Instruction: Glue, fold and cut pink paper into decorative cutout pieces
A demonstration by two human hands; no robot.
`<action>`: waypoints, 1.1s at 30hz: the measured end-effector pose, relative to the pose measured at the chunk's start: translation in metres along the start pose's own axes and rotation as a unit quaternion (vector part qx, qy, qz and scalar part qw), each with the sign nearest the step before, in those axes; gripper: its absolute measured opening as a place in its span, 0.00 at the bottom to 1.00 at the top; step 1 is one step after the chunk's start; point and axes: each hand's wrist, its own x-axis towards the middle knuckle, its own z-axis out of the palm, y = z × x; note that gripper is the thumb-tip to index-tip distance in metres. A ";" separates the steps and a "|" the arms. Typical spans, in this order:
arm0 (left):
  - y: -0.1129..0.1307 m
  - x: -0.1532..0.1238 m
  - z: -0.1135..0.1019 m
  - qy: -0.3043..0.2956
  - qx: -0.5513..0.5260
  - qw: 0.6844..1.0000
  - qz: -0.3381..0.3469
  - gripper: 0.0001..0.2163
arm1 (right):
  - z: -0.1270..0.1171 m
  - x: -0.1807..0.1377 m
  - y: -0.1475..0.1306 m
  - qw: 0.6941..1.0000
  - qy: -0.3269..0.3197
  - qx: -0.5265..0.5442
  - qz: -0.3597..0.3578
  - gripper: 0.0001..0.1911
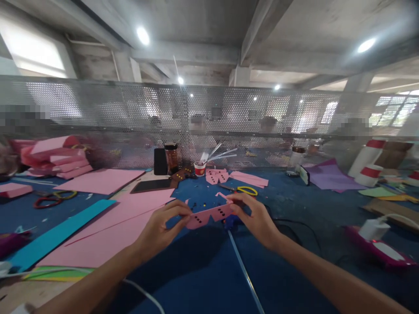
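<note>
Both forearms come in from the bottom edge and meet over the blue desk (203, 274). Between them is a pink paper strip (209, 215), cut to a wavy outline and marked with rows of small black dots, held just above the desk near the middle of the view. The left hand (162, 229) pinches the strip's left end between thumb and curled fingers. The right hand (257, 220) grips its right end the same way, with the fingers closed on the paper. A small blue object (229, 224) sits right under the strip, too blurred to name.

A thin pale rod (244, 270) runs across the desk toward the camera. Large pink sheets (121, 226) lie to the left, with a turquoise strip (59, 233) beside them. Beyond the hands lie yellow-handled scissors (246, 190) and more pink cut-outs (216, 175). Further back stand a red-and-white cup (199, 168), a dark jar (171, 158) and a black phone (160, 161), in front of a perforated metal screen (209, 113).
</note>
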 end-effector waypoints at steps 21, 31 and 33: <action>-0.010 0.000 0.001 -0.019 -0.043 0.999 -0.018 0.07 | 0.000 0.046 0.018 0.959 -0.152 0.147 0.189 0.13; -0.003 -0.002 0.000 -0.026 -0.053 0.998 -0.026 0.07 | 0.002 0.041 0.022 0.849 -0.186 0.395 0.297 0.15; -0.003 -0.003 0.000 -0.028 -0.057 0.998 -0.023 0.07 | 0.001 0.040 0.021 0.846 -0.183 0.404 0.296 0.15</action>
